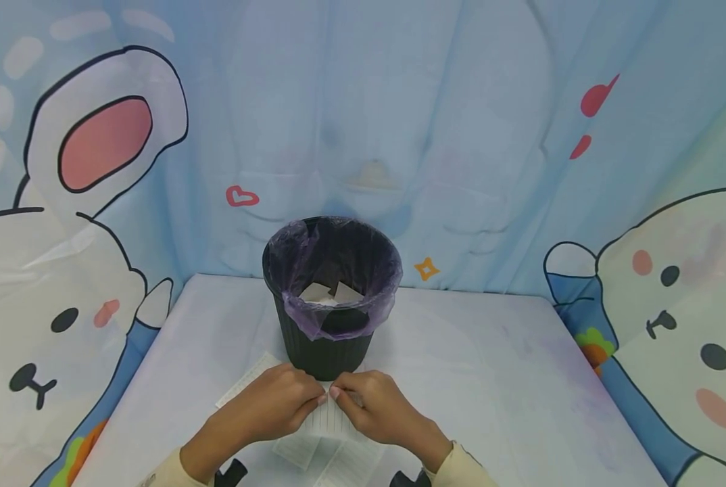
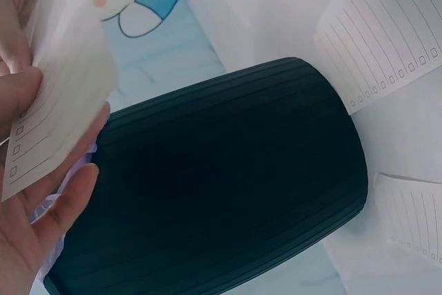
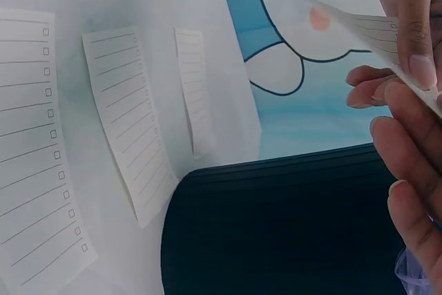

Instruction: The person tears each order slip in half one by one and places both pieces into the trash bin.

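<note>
Both hands meet just in front of the black bin (image 1: 326,357), above the table. My left hand (image 1: 284,400) pinches the top edge of a lined checklist sheet (image 1: 328,421). Close beside it, my right hand (image 1: 376,410) pinches the same edge, fingertips nearly touching. In the left wrist view the sheet (image 2: 72,81) hangs between the hands, with small checkboxes along one side. Seen from the right wrist, the sheet (image 3: 376,32) is almost edge-on. Whether it is torn cannot be made out.
A purple bag (image 1: 326,323) lines the bin, and pieces of paper (image 1: 346,293) lie inside it. More checklist sheets lie on the white table (image 1: 460,379): one sheet (image 1: 255,376) left of the bin, others (image 1: 351,465) nearer me. A blue cartoon curtain (image 1: 485,169) hangs behind.
</note>
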The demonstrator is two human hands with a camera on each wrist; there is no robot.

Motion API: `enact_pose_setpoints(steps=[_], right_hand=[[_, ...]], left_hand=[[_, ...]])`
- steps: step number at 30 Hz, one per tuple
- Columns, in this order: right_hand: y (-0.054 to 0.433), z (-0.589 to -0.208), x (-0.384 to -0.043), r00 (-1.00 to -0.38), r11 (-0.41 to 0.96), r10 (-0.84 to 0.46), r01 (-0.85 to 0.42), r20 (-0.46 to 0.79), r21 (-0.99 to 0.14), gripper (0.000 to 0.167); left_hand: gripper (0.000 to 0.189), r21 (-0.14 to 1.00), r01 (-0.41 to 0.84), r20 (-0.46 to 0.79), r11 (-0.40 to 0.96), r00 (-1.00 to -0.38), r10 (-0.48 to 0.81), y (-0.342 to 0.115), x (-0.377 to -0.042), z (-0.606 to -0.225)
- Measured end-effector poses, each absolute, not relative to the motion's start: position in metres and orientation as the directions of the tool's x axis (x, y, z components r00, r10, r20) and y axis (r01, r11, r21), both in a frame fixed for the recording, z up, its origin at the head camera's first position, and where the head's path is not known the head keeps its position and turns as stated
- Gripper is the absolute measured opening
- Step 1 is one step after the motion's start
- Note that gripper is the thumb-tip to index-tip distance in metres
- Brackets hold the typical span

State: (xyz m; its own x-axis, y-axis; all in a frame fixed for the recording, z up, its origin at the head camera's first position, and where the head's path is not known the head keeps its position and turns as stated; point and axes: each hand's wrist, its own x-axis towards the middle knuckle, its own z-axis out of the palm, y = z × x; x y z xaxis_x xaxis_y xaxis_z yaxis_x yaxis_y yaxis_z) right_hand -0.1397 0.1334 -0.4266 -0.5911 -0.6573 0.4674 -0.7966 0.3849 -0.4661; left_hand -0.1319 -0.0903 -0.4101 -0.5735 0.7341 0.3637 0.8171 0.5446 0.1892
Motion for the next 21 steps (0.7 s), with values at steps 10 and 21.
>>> enact_pose_setpoints(steps=[10, 21], right_hand=[[0.1336, -0.4245, -0.1423, -0.634, 0.362, -0.626, -0.752, 0.454, -0.551, 0.020], [0.1356, -0.4240, -0.1415, -0.681, 0.381, -0.607, -0.702, 0.410, -0.602, 0.021]], left_hand=[[0.019, 0.064, 0.818, 0.433, 0.571, -0.538, 0.723, -0.0881, -0.1303, -0.4059], [0.007, 0.064, 0.815, 0.421, 0.576, -0.545, 0.725, -0.0877, -0.1278, -0.4039]])
